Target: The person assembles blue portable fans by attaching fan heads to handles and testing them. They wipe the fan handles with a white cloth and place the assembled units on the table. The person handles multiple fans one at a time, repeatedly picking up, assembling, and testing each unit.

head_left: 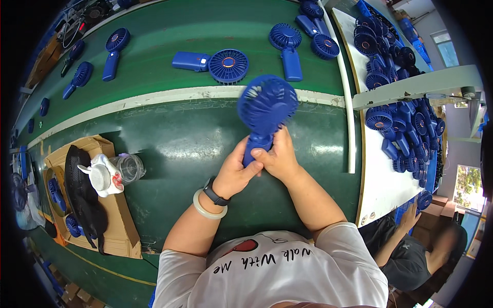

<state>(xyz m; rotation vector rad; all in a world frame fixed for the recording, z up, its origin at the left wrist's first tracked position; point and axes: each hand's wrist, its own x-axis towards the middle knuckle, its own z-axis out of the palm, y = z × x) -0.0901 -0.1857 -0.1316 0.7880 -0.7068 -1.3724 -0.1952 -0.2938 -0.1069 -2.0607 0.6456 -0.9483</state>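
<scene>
A blue handheld fan (267,105) is held up in front of me over the green bench, its round head pointing away from my body. My left hand (237,167) is closed around the left side of its handle. My right hand (280,156) grips the handle from the right, the thumb lying across its front near the left thumb. The fan head looks slightly blurred. Just beyond it, another blue fan (228,66) lies on the green conveyor belt (164,56), with a further fan (285,37) to its right.
More blue fans lie along the belt to the left. A white board (375,195) on the right carries a heap of fans (405,128), beside a white pipe (349,113). At left, a cardboard box (120,220) holds a black mesh item and bottle. A co-worker (411,251) sits lower right.
</scene>
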